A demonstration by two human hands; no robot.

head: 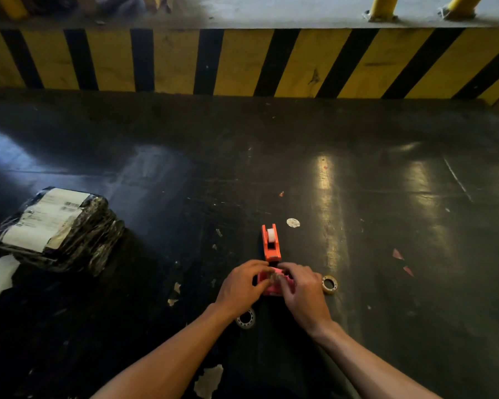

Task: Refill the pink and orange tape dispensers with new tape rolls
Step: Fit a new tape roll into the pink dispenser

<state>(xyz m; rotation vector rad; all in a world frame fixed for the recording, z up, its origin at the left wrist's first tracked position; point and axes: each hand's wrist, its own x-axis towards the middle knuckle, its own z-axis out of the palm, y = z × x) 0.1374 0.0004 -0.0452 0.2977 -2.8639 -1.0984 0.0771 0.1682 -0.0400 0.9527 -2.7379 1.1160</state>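
The pink tape dispenser (272, 287) lies on the dark floor between my two hands, mostly hidden by my fingers. My left hand (240, 285) grips its left side. My right hand (299, 289) closes over its right side and top, fingertips pinching something pale, seemingly tape, at the dispenser's top. Just beyond stands the orange tape dispenser (270, 243) with a white roll seated in it. A clear tape roll (329, 283) lies flat right of my right hand. Another ring (246, 319), a roll or an empty core, lies under my left wrist.
A black plastic-wrapped parcel (58, 229) with white labels sits at the left. A small white disc (293, 222) and torn paper scraps (208, 381) litter the floor. A yellow-and-black striped kerb (242, 61) runs across the back, with yellow posts (382, 7) above.
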